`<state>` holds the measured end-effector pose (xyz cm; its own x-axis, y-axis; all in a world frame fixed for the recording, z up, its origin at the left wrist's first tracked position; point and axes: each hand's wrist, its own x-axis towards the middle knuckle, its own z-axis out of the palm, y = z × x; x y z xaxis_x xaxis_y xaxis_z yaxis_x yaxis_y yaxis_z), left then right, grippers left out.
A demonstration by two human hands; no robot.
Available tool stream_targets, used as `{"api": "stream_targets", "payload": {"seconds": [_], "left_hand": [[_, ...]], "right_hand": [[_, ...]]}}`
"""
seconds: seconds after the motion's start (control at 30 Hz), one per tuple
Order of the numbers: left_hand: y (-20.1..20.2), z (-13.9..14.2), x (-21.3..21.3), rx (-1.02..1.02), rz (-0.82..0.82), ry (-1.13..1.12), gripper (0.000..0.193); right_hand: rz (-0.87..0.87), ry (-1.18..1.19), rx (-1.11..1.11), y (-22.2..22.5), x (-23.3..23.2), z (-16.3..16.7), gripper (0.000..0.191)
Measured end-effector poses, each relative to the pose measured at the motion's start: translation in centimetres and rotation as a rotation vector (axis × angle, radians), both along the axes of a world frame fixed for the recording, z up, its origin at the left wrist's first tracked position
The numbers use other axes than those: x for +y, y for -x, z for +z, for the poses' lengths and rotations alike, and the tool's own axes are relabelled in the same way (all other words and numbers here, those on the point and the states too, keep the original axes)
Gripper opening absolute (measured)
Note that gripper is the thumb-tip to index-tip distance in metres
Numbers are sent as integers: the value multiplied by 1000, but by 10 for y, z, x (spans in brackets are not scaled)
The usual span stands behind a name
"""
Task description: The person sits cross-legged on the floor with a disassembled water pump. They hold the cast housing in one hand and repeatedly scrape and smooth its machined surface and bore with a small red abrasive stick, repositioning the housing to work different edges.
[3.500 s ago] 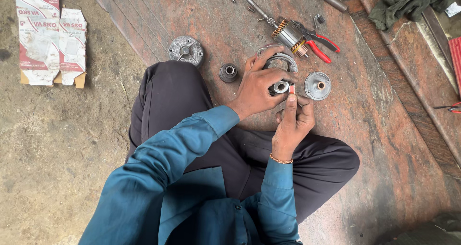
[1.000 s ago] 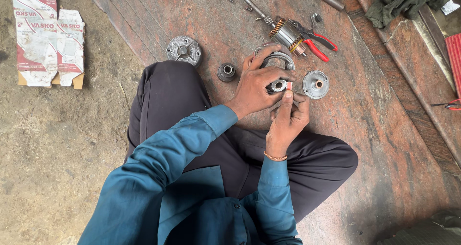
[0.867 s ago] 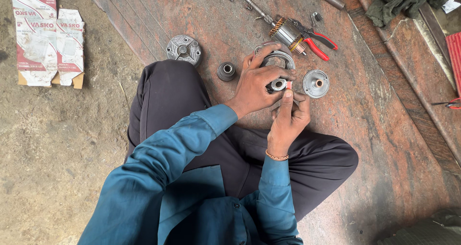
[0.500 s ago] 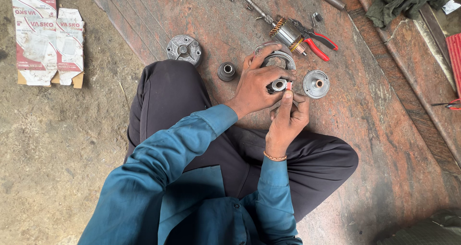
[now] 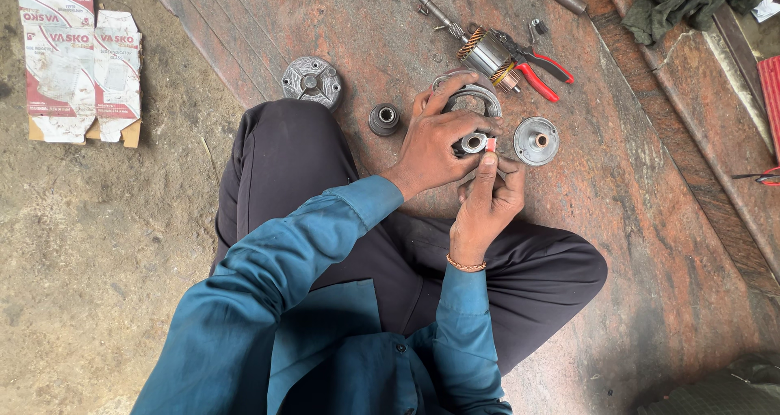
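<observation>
Reddish stone floor (image 5: 650, 220), dirt ground (image 5: 97, 244) (daylight)

1. Both hands, left hand (image 5: 435, 143) and right hand (image 5: 487, 199), crowd 1 small metal part (image 5: 473, 143) over the lap; no gap between them.
2. Just right: round metal cap (image 5: 536, 140), close to the fingers.
3. Ahead: metal ring housing (image 5: 471, 98) under left fingers, then armature (image 5: 486, 53) and red-handled pliers (image 5: 540, 67) touching it.
4. Left front: small dark bushing (image 5: 384, 119) and finned end cover (image 5: 311, 81), both by the knee (image 5: 280, 139).
5. Open reddish floor (image 5: 650, 220) to the right, past the cap.
6. Far left: flattened carton (image 5: 81, 65), well apart.
</observation>
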<state>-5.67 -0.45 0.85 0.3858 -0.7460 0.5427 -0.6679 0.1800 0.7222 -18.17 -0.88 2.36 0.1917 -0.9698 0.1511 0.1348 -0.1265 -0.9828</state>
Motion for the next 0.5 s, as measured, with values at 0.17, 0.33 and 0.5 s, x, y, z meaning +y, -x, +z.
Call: {"api": "stream_targets", "payload": {"seconds": [0.17,0.33,0.5], "left_hand": [[-1,1,0,5,-17,11,28],[0,1,0,-9,-13,-13,26],[1,2,0,0,-7,0,25]], "right_hand": [[5,3,-16,0,0,-1,13],[-8,10,14,0,-1,-1,12],[-6,27,30,1,-2,-3,12]]}}
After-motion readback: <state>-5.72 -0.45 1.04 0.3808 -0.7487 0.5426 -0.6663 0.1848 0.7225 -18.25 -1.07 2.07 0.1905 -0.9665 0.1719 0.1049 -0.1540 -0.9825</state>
